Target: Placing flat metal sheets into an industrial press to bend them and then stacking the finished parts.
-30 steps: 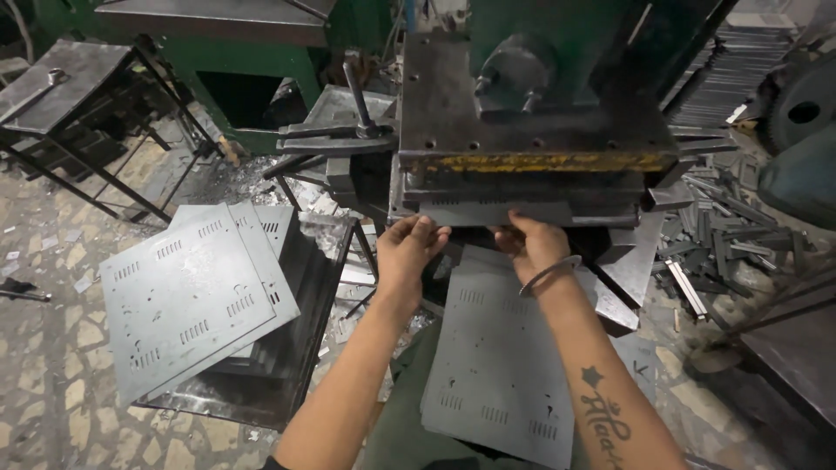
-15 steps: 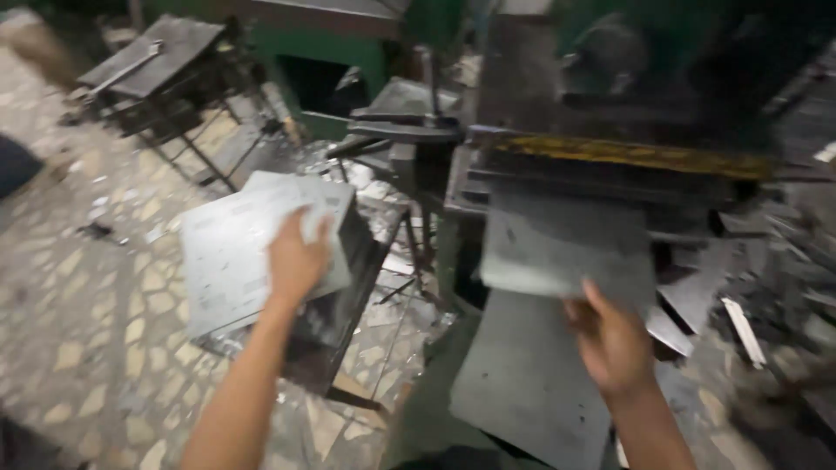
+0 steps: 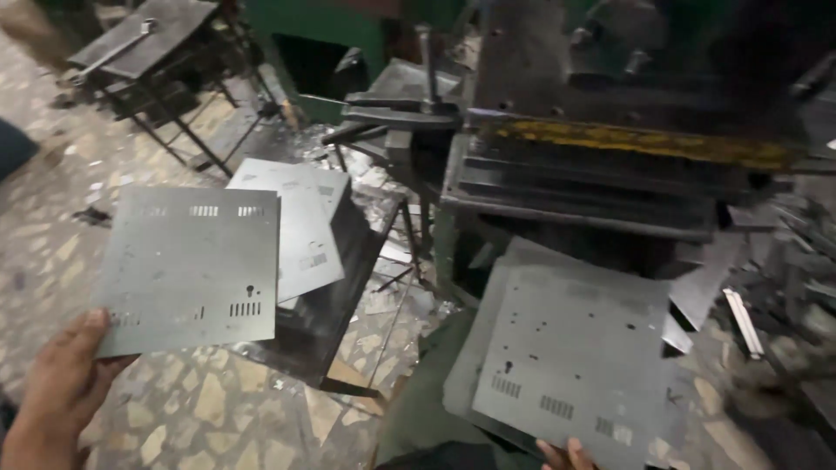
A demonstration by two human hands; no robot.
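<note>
1. nearest the camera, at seven o'clock, the left hand (image 3: 57, 396) is closed on the lower left corner of a grey punched metal sheet (image 3: 190, 270), thumb over its edge, holding it up flat above the terrazzo floor (image 3: 218, 409).
2. at five o'clock only the fingertips of the right hand (image 3: 566, 453) show. they rest on the bottom edge of a second punched sheet (image 3: 570, 357); whether they grip it or merely touch it cannot be told.
3. that second sheet lies on top of a small pile of like sheets (image 3: 470, 348) leaning below the press, just in front of the person.
4. at ten o'clock from centre, behind the held sheet and partly hidden by it, a stack of punched sheets (image 3: 305, 226) sits on a dark stand (image 3: 335, 287). the held sheet is near this stack but apart from it, its right edge overlapping it in view.
5. judged from this, one sheet is in hand between the stack and the press, the stack holds more, and the pile at the right is only a few deep, so much of the work looks left.
6. at one o'clock, further off, stands the press (image 3: 610, 165) with its worn yellow bar; its slot shows no sheet.
7. farthest, at eleven o'clock, a dark metal frame table (image 3: 144, 39) stands on the floor.
</note>
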